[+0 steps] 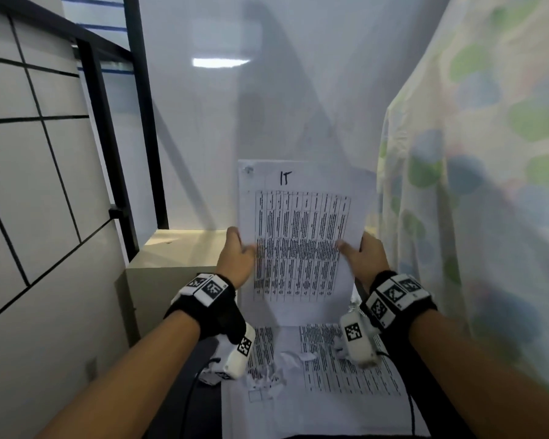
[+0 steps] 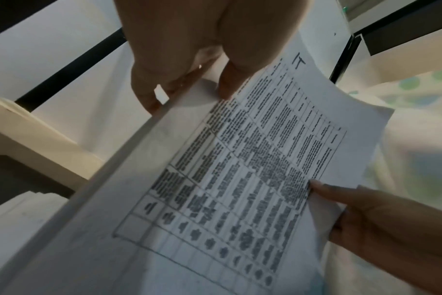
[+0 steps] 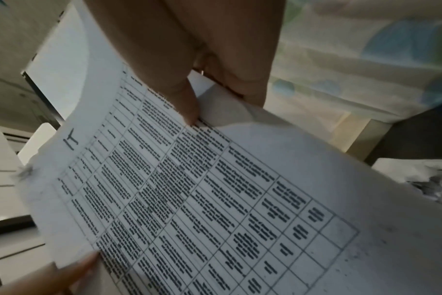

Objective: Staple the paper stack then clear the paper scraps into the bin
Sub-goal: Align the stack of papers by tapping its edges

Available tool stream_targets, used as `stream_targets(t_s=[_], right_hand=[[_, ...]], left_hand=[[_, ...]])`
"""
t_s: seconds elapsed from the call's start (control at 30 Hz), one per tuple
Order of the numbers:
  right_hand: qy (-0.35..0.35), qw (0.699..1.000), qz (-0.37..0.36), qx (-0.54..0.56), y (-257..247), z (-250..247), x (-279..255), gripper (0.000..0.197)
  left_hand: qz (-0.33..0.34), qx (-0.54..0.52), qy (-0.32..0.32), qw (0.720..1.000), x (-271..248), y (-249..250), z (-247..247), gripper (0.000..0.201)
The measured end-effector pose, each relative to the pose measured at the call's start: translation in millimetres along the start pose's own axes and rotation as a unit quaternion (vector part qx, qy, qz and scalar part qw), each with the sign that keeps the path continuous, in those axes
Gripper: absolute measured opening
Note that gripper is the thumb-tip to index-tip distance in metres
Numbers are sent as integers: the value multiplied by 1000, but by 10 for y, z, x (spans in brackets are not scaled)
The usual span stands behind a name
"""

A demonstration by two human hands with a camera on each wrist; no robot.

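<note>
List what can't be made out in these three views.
- Stapler and bin: in no view.
- White printed paper stack, pinched by left hand and right hand: table text blurred everywhere; the grey mark at its top-left corner may be a staple, too small to tell.
- Crumpled white paper scraps: head view only, partly behind the wrist cameras; count unclear.
- Printed sheet on the table: far end hidden by the held stack.

You stood in a plain home corner.
A floral curtain (image 1: 488, 153) hung at your right, white tiled wall (image 1: 29, 153) at your left, a black metal frame (image 1: 108, 137) beside it.
</note>
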State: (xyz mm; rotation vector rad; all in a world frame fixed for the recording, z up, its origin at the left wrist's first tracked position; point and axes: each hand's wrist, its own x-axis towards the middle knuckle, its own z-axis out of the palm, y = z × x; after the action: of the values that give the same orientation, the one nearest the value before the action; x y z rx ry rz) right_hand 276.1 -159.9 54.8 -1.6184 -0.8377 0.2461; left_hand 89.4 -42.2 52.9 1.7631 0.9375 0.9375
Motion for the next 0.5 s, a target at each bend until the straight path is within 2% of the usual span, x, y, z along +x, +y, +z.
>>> stream_targets(t_s=[0.07,0.13,0.17,0.23,0.27,0.37,0.5], right_hand=[[31,999,-6,14,-63,-50,58,29],[68,997,-14,27,-107,-127,116,28],[91,995,-15,28,-102,-170,148,28],[132,991,-8,25,-72,-250,215,33],[144,989,-1,21,-51,-280,244,38],[178,984,12,25,9,-404,311,45],[215,976,19,-11,194,-565,385,33]], left_hand=[[-8,18,8,1000,-7,-53,5,30],[-54,109,-34,992,-30,-198,72,27],[-77,213,-83,971,-50,-287,126,29],[-101,378,-170,904,-109,-419,254,32],[-110,395,-196,891,-141,-455,329,35],[-120,386,-221,888,-151,-527,553,42],[-139,429,-236,861,-207,-555,804,50]])
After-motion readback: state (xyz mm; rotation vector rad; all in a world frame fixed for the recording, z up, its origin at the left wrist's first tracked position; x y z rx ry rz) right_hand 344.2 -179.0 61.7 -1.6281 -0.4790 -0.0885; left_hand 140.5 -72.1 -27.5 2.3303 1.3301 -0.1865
